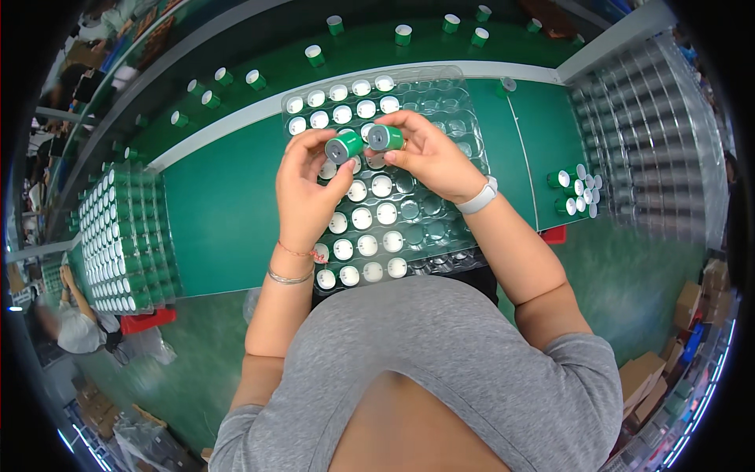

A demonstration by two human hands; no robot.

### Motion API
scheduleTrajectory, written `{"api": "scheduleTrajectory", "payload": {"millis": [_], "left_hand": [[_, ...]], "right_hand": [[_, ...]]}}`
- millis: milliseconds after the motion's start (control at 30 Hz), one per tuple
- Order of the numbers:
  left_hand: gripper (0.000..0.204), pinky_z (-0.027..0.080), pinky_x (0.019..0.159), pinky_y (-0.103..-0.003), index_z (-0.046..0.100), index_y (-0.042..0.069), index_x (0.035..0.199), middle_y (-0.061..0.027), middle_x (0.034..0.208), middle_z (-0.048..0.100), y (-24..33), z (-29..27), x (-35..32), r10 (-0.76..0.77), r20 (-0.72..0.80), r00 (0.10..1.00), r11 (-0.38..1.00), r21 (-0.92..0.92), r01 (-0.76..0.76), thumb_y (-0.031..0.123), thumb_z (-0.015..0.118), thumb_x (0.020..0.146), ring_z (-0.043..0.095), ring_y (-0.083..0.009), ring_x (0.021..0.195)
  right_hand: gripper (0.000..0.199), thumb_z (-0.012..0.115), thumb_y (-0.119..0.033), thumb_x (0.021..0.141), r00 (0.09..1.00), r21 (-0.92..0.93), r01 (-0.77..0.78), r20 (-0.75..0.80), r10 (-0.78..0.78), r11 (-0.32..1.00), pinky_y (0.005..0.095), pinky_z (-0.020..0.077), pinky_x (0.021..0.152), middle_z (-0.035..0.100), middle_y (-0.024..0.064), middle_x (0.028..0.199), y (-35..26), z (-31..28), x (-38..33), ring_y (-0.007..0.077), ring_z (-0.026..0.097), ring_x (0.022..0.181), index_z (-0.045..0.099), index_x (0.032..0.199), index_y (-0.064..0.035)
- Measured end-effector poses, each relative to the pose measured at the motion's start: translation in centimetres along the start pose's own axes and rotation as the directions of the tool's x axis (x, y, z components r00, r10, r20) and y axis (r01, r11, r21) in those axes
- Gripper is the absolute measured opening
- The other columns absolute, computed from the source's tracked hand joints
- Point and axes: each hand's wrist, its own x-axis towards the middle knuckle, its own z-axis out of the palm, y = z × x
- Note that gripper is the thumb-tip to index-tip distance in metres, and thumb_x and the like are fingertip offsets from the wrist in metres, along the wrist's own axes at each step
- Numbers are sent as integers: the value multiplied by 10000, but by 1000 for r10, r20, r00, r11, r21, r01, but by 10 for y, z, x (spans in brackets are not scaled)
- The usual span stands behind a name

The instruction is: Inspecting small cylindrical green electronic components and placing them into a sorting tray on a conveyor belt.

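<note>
Above a clear plastic tray [464,189], my two hands hold one small green cylinder each, grey ends turned toward me. My left hand [305,193] pinches its green cylinder [344,146] between thumb and fingers. Close beside it, my right hand [436,161] grips a second green cylinder [384,139]. White-topped cylinders [361,217] fill the tray's left columns in rows; the pockets toward its right side hold none. My hands hide part of the tray's middle rows.
Behind the bench rail [236,120], single green cylinders [314,55] stand scattered on a dark green strip. Stacked filled trays [126,236] rise at the left, stacked clear trays [645,141] at the right. Loose cylinders [578,189] cluster at the bench's right. Another person [79,326] works far left.
</note>
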Motion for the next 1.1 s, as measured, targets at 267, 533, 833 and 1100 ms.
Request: {"api": "scheduleTrajectory", "payload": {"millis": [267, 533, 833, 1100], "left_hand": [[405, 522, 913, -306, 637, 6, 1159, -86, 1171, 544, 4, -2, -5, 40, 55, 998, 986, 157, -48, -68, 696, 765, 587, -183, 1061], [426, 511, 823, -300, 670, 62, 1157, -72, 1144, 590, 2, 0, -9, 62, 103, 993, 963, 257, -86, -22, 716, 742, 592, -189, 1032], [422, 505, 812, -294, 672, 70, 1163, -71, 1138, 595, 3, 1, -9, 27, 130, 991, 965, 256, -60, -11, 714, 751, 593, -190, 1025], [409, 516, 824, -301, 668, 63, 1157, -78, 1147, 595, -1, 1, -11, 27, 132, 991, 971, 232, -57, -12, 712, 757, 597, -201, 1041]], "right_hand": [[373, 515, 100, 911, 993, -5, 107, 42, -107, 994, 413, 451, 1065, 510, 148, 1329, 12, 5, 3, 235, 512, 1263, 380, 1210, -78], [383, 560, 75, 896, 992, -154, 71, 119, -53, 985, 380, 419, 1045, 500, 108, 1324, 9, 9, 0, 185, 470, 1255, 386, 1201, -78], [377, 572, 79, 893, 994, -157, 46, 109, -29, 987, 355, 434, 1003, 503, 78, 1259, 5, 8, -1, 163, 486, 1213, 395, 1192, -66], [373, 554, 105, 888, 993, -152, 42, 117, -25, 988, 351, 449, 984, 513, 73, 1222, 6, 7, -1, 165, 494, 1204, 399, 1185, -60]]}}
